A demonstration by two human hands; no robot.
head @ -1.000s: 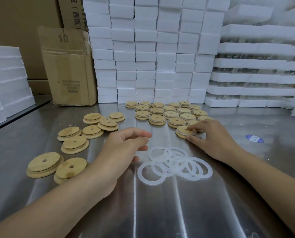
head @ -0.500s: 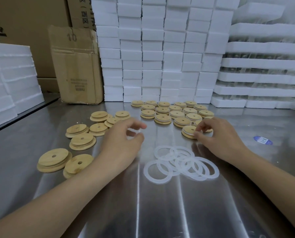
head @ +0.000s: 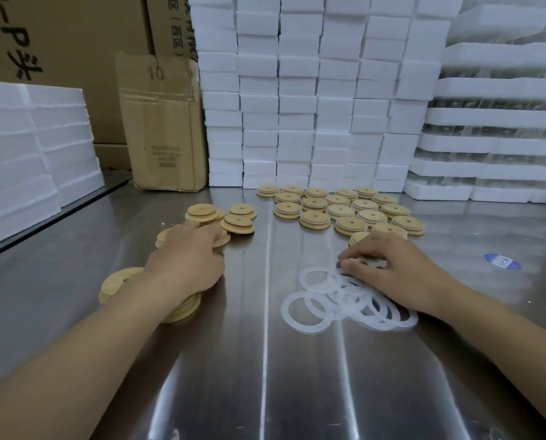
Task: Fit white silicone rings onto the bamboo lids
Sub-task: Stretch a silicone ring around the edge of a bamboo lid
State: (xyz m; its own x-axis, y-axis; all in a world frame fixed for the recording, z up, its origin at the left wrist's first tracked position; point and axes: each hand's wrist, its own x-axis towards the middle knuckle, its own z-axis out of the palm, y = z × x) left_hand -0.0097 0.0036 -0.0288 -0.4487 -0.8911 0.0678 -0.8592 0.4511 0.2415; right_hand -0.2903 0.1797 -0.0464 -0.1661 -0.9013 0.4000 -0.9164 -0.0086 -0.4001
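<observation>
The left hand [head: 186, 265] lies with fairly straight fingers on the round bare bamboo lids [head: 238, 222] at the left. The right hand [head: 392, 268] curls its fingers round one bamboo lid [head: 372, 262], just beside the heap of flat, translucent white silicone rings [head: 344, 300] on the shiny steel table [head: 265, 376].

The left forearm [head: 74, 360] and right forearm [head: 503, 338], both bare, reach in from the bottom corners and angle toward each other. The left hand [head: 186, 265] lies palm down, its fingers [head: 190, 228] stretched forward and fairly straight. The right hand [head: 395, 268] is also palm down with knuckles raised, fingers [head: 352, 252] and thumb curled in, pinching a round bamboo lid [head: 373, 264].
</observation>
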